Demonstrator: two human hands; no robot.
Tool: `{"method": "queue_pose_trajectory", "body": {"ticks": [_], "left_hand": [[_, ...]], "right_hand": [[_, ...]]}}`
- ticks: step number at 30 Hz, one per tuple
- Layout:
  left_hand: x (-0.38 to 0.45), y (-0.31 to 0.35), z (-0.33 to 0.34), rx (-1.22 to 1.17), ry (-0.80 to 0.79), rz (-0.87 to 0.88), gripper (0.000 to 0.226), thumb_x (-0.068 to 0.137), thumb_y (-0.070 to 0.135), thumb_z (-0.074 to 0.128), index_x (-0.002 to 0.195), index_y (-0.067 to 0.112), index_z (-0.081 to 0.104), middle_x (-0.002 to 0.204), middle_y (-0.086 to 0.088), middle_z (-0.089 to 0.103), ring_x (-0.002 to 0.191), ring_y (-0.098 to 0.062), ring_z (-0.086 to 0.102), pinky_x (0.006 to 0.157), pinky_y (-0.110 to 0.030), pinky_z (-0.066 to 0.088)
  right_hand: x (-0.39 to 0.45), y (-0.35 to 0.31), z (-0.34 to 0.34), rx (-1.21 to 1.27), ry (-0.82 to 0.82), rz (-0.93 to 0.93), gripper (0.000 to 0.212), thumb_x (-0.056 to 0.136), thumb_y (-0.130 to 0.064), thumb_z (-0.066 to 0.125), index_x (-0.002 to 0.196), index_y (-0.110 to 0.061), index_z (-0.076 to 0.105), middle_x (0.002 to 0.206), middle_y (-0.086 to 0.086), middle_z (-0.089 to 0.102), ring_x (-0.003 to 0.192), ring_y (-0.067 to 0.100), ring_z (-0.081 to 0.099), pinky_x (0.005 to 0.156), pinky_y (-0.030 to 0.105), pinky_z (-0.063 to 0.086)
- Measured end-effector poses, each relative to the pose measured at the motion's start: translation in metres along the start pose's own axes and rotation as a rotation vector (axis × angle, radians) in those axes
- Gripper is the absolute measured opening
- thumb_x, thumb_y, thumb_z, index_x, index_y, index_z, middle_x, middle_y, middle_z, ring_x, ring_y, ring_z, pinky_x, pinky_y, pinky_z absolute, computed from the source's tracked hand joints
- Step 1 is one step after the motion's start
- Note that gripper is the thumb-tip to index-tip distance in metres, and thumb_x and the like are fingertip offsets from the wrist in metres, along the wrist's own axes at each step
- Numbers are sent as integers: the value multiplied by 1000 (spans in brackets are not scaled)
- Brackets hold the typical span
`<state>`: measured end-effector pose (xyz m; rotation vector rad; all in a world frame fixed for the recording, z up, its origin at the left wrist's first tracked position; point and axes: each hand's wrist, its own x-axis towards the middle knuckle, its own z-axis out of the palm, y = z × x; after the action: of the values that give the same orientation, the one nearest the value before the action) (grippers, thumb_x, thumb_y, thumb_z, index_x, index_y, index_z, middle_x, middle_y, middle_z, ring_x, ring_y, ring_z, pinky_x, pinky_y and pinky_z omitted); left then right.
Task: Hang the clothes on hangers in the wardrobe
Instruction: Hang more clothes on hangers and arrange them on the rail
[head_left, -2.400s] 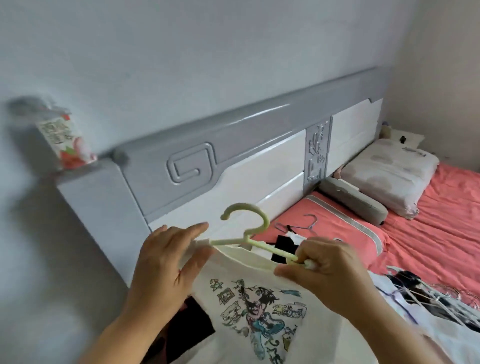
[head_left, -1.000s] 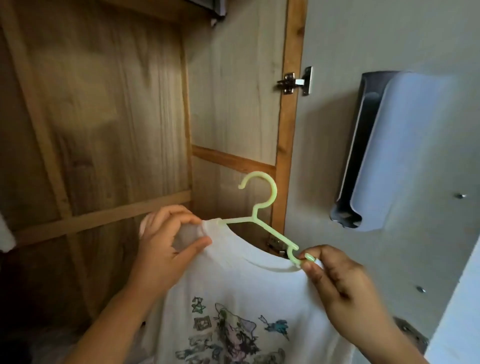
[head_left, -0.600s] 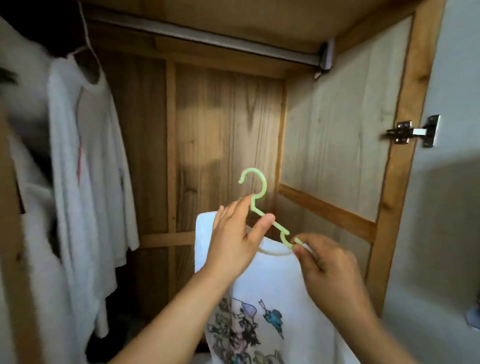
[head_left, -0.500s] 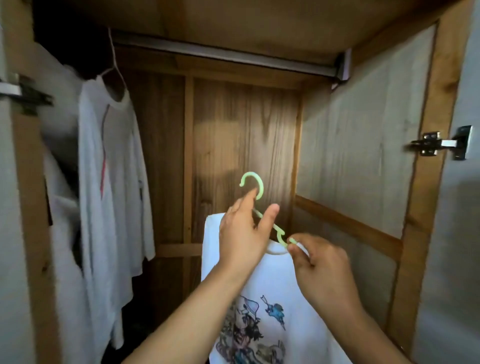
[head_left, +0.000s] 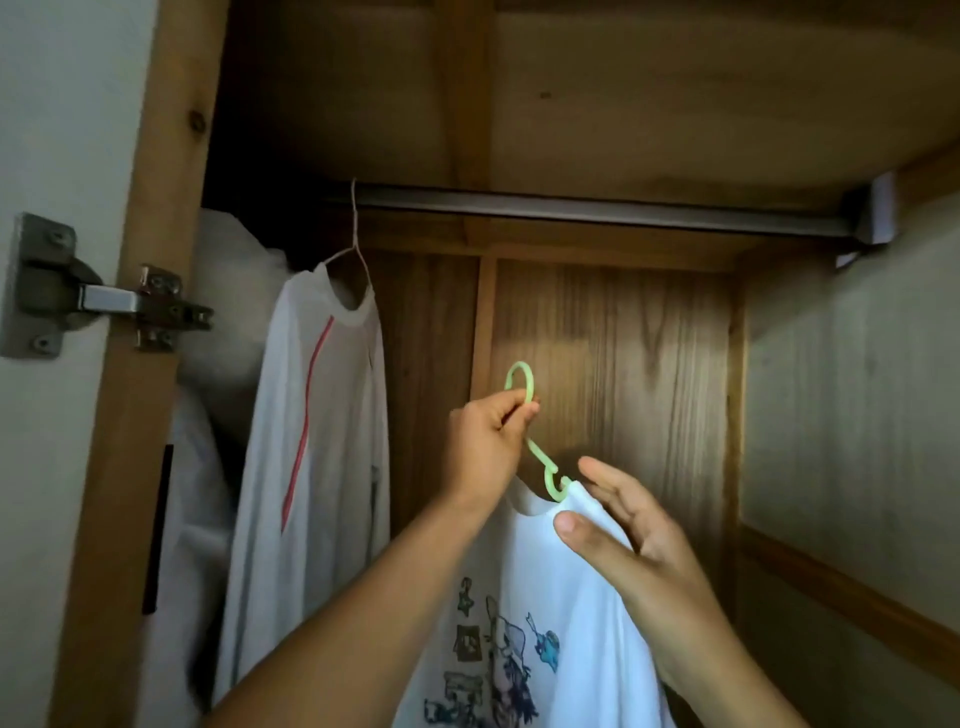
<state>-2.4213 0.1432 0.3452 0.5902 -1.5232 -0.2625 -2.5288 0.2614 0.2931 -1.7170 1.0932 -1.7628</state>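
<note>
Your left hand (head_left: 485, 447) pinches the pale green plastic hanger (head_left: 535, 447) at its neck just under the hook, fingers curled round it. Your right hand (head_left: 628, 535) is released: fingers spread and relaxed, thumb and palm touching the shoulder of the white printed T-shirt (head_left: 545, 623), gripping nothing. That shirt hangs from the green hanger, cartoon print facing you, inside the wooden wardrobe (head_left: 613, 364). The hook sits well below the grey metal rail (head_left: 597, 213), not on it. To the left, a white long-sleeved top with a red stripe (head_left: 311, 441) hangs from the rail on a thin wire hanger (head_left: 358, 249). A metal door hinge (head_left: 104, 301) shows on the left frame.
</note>
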Motion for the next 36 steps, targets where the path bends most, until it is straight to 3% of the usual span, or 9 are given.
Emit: {"method": "queue_pose_trajectory", "body": {"ticks": [6,9,15,20,23,26,31,34,36], "left_hand": [[53,-30,-6,-81,-99,-43,15,88,4,61,95,-2,72,81,-6,67,73,-6,57,66,-21,45],[74,-43,-8,-84,-119,-42,20,87,4,62,105,0,70,90,-5,70,68,6,58,72,-17,47],[98,-30,-30,-106,-217,-129,30,94,8,53,122,8,59,105,3,64,86,1,58,67,-2,45],[100,-12,-55,14,-221,-184,10,91,21,59,91,27,67,93,7,68,91,-8,63,75,-22,49],[113,5,-59,126,-266,-279,19,90,36,59,85,21,71,89,-1,72,90,-14,65,78,-29,49],[139,20,-58,184,-252,-415,31,87,47,60,78,18,68,71,2,70,77,-15,65,75,-31,48],[172,39,-58,247,-239,-573,13,86,27,62,78,17,65,61,4,64,65,-11,61,81,-32,45],[183,43,-63,275,-203,-602,13,88,20,58,86,10,66,82,-4,64,80,-19,60,87,-34,49],[190,42,-70,284,-173,-606,13,89,16,59,87,6,67,89,-9,62,84,-22,58,79,-31,51]], "right_hand": [[65,14,21,28,-248,-54,78,58,-44,74,130,-44,43,127,-25,50,102,-28,44,71,-3,39],[89,21,35,57,-345,-34,102,37,-60,81,131,-45,44,138,-7,50,121,-8,44,78,5,42],[126,25,51,111,-306,-51,63,52,-35,72,111,-42,52,124,-6,50,109,1,49,73,11,42],[158,14,52,47,-318,-144,58,56,-35,67,110,-44,47,116,-15,48,104,-2,46,73,16,39],[177,-1,58,38,-386,-216,59,57,-35,72,109,-48,47,112,-26,52,106,-5,48,79,15,41],[194,-12,69,-47,-381,-285,65,51,-49,72,109,-57,44,119,-21,54,121,7,44,100,37,42],[206,-23,79,-205,-298,-338,81,46,-67,65,118,-65,26,136,-11,38,131,20,33,101,49,41],[202,-22,76,-209,-294,-403,96,48,-71,69,123,-69,10,149,-18,22,138,17,20,107,50,34],[204,-20,74,-175,-298,-420,100,46,-72,70,124,-69,7,149,-22,19,138,12,21,108,47,33]]}}
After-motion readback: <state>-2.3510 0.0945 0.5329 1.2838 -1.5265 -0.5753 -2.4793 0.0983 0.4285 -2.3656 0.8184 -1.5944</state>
